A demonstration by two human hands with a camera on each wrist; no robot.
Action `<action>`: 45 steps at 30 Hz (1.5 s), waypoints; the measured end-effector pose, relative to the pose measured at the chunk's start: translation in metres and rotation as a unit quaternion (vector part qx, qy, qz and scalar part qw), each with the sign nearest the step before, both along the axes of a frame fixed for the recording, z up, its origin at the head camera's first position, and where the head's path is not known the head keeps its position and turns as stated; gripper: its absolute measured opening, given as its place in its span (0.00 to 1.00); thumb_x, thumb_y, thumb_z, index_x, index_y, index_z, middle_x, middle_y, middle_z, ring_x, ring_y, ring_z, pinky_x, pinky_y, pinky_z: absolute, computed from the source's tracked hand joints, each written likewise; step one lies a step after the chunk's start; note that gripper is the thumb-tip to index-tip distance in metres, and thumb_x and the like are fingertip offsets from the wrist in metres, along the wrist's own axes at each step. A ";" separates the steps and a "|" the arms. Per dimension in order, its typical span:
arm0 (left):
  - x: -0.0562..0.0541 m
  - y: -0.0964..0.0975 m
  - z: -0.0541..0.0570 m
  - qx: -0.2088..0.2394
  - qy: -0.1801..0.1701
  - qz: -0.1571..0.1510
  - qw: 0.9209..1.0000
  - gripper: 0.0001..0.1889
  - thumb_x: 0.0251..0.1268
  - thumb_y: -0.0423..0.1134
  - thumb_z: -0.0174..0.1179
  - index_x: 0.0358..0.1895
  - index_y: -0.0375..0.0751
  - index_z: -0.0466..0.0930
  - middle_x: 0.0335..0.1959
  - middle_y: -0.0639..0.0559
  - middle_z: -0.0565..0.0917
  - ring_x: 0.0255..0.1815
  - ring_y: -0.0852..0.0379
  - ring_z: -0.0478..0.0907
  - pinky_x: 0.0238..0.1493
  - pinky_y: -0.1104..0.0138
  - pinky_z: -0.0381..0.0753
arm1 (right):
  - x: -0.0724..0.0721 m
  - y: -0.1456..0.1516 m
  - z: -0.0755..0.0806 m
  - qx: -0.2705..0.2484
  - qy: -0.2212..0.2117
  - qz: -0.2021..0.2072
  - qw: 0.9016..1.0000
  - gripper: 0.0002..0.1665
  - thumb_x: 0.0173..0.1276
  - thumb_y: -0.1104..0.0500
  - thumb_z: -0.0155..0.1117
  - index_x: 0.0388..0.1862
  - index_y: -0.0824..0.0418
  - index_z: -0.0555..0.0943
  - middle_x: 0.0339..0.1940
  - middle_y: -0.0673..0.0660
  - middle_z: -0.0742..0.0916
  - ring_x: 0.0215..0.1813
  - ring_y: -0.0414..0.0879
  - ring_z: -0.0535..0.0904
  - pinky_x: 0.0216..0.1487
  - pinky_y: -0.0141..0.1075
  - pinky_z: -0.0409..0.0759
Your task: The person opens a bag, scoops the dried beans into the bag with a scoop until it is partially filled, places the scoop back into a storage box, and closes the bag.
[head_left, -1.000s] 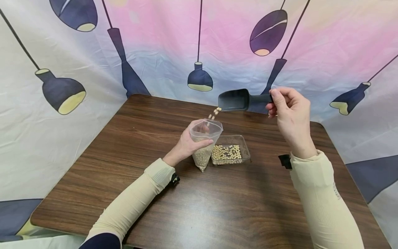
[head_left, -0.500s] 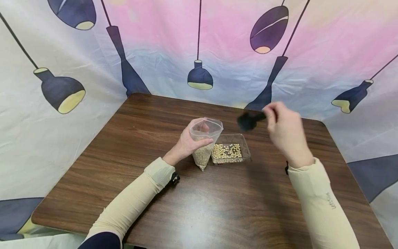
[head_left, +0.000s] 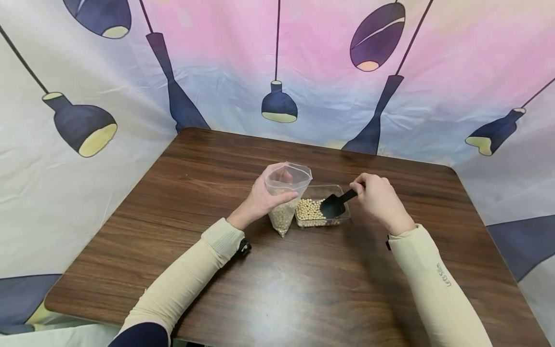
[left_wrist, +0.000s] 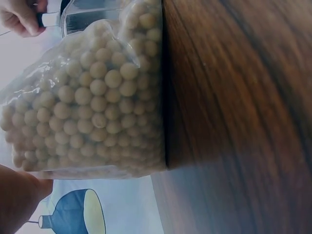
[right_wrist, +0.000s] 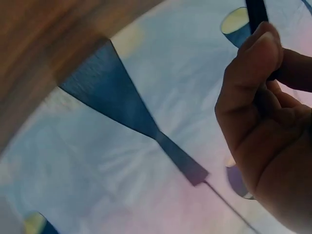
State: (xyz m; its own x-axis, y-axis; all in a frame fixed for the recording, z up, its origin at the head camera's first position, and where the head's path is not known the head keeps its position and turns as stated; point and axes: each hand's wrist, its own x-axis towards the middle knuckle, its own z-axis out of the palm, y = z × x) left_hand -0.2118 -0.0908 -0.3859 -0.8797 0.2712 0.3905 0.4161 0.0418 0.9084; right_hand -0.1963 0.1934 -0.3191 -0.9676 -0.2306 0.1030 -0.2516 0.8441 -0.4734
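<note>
My left hand grips a clear plastic bag around its upper part, thumb in front, mouth held open. Round pale soybeans fill the lower part of the bag, which stands on the table. Just right of it sits a clear rectangular container with a layer of soybeans in it. By its handle, my right hand pinches a black scoop, its blade tilted down among the beans at the container's right side. In the right wrist view, thumb and fingers close on the black handle.
The dark wooden table extends on all sides of the bag and container. Behind it hangs a cloth backdrop printed with lamps, meeting the table's far edge.
The right hand has come down and left; the scoop, which was pouring beans into the bag, now dips into the container. The left hand and bag have stayed in place.
</note>
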 end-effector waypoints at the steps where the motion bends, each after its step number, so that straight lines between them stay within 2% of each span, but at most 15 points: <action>1: 0.002 0.000 0.004 0.000 0.000 -0.001 1.000 0.35 0.53 0.30 0.71 0.66 0.43 0.67 0.50 0.41 0.78 0.52 0.47 0.77 0.52 0.55 0.77 | -0.001 0.001 -0.002 -0.012 -0.016 -0.002 1.000 0.13 0.76 0.59 0.53 0.43 0.68 0.81 0.27 0.60 0.83 0.19 0.47 0.69 0.23 0.39 0.67; 3: 0.007 0.000 0.013 0.001 -0.003 -0.004 1.000 0.35 0.53 0.28 0.70 0.66 0.39 0.66 0.50 0.38 0.78 0.52 0.45 0.76 0.52 0.55 0.77 | -0.002 0.002 -0.009 -0.032 -0.048 -0.005 0.998 0.14 0.77 0.58 0.52 0.44 0.67 0.80 0.26 0.60 0.82 0.18 0.47 0.68 0.22 0.38 0.66; 7: 0.017 0.001 0.030 -0.003 -0.013 -0.007 1.000 0.35 0.53 0.25 0.69 0.66 0.31 0.64 0.51 0.30 0.76 0.54 0.38 0.75 0.54 0.55 0.75 | -0.003 -0.002 -0.026 -0.079 -0.103 -0.016 0.991 0.15 0.77 0.54 0.52 0.44 0.64 0.79 0.28 0.62 0.84 0.22 0.48 0.74 0.24 0.38 0.70; 11: 0.018 0.001 0.030 -0.005 -0.014 -0.005 1.000 0.35 0.53 0.26 0.69 0.66 0.31 0.64 0.51 0.29 0.76 0.54 0.38 0.75 0.55 0.55 0.75 | -0.004 -0.005 -0.039 -0.149 -0.159 -0.025 0.976 0.16 0.78 0.54 0.52 0.46 0.65 0.78 0.30 0.64 0.85 0.28 0.49 0.79 0.29 0.41 0.79; 15: 0.020 -0.001 0.030 -0.007 -0.018 -0.001 1.000 0.35 0.53 0.26 0.69 0.66 0.31 0.64 0.51 0.30 0.76 0.54 0.39 0.75 0.55 0.54 0.74 | -0.006 -0.004 -0.045 -0.240 -0.212 -0.036 0.947 0.18 0.78 0.56 0.51 0.51 0.72 0.75 0.28 0.60 0.83 0.28 0.46 0.78 0.32 0.39 0.82; 18: 0.021 -0.002 0.030 -0.010 -0.020 0.000 1.000 0.35 0.54 0.27 0.69 0.66 0.31 0.64 0.52 0.31 0.76 0.54 0.40 0.75 0.55 0.54 0.74 | -0.007 -0.002 -0.047 -0.276 -0.235 -0.047 0.931 0.20 0.78 0.57 0.51 0.53 0.74 0.74 0.27 0.56 0.83 0.28 0.42 0.78 0.31 0.34 0.81; 23: 0.022 -0.003 0.031 -0.012 -0.025 0.000 1.000 0.35 0.55 0.28 0.69 0.66 0.32 0.64 0.52 0.31 0.76 0.54 0.41 0.75 0.55 0.55 0.74 | -0.011 0.004 -0.054 -0.308 -0.242 -0.063 0.918 0.21 0.78 0.56 0.51 0.54 0.74 0.73 0.26 0.54 0.82 0.26 0.38 0.76 0.29 0.32 0.79; 27: 0.022 -0.004 0.030 -0.010 -0.024 -0.002 1.000 0.35 0.55 0.27 0.68 0.67 0.33 0.64 0.52 0.32 0.76 0.54 0.41 0.75 0.56 0.54 0.74 | -0.015 0.012 -0.059 -0.339 -0.258 -0.068 0.902 0.23 0.78 0.54 0.50 0.56 0.74 0.72 0.27 0.53 0.80 0.27 0.39 0.74 0.30 0.31 0.78; 29: 0.022 -0.004 0.030 -0.007 -0.024 -0.004 1.000 0.35 0.55 0.26 0.68 0.67 0.33 0.64 0.52 0.32 0.76 0.55 0.40 0.74 0.56 0.54 0.74 | -0.017 0.016 -0.062 -0.365 -0.271 -0.070 0.888 0.24 0.78 0.54 0.49 0.59 0.74 0.70 0.28 0.53 0.80 0.28 0.39 0.74 0.31 0.30 0.77; 34: 0.022 -0.004 0.029 0.001 -0.020 -0.007 1.000 0.35 0.54 0.25 0.68 0.67 0.32 0.64 0.52 0.30 0.76 0.55 0.38 0.74 0.55 0.54 0.74 | -0.020 0.028 -0.066 -0.442 -0.292 -0.081 0.845 0.25 0.79 0.54 0.48 0.63 0.73 0.66 0.28 0.51 0.80 0.29 0.38 0.74 0.32 0.28 0.77; 37: 0.022 -0.003 0.029 0.001 -0.016 -0.007 1.000 0.35 0.54 0.25 0.68 0.67 0.31 0.64 0.52 0.29 0.76 0.55 0.37 0.75 0.55 0.54 0.75 | -0.020 0.033 -0.064 -0.476 -0.289 -0.083 0.826 0.24 0.78 0.53 0.49 0.62 0.70 0.67 0.28 0.50 0.80 0.29 0.38 0.74 0.32 0.28 0.77; 41: 0.022 -0.003 0.029 -0.002 -0.019 -0.006 1.000 0.35 0.54 0.25 0.68 0.67 0.31 0.64 0.52 0.30 0.76 0.55 0.37 0.74 0.55 0.54 0.75 | -0.020 0.036 -0.051 -0.525 -0.264 -0.078 0.805 0.19 0.76 0.53 0.52 0.56 0.66 0.71 0.28 0.50 0.81 0.28 0.38 0.74 0.31 0.28 0.77; 45: 0.021 -0.002 0.030 -0.001 -0.022 -0.006 1.000 0.35 0.54 0.25 0.68 0.67 0.31 0.64 0.52 0.29 0.75 0.55 0.37 0.74 0.55 0.55 0.75 | -0.018 0.035 -0.025 -0.587 -0.211 -0.066 0.779 0.14 0.74 0.55 0.56 0.48 0.65 0.76 0.25 0.51 0.83 0.26 0.38 0.76 0.28 0.28 0.78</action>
State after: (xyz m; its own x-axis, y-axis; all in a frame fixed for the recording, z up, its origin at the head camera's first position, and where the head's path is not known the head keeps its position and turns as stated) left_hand -0.1906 -0.0932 -0.3564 -0.8924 0.2827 0.3516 0.3769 0.0389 0.9254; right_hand -0.2146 0.2281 -0.3446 -0.9796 -0.1136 -0.1657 0.1879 -0.2267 -0.9557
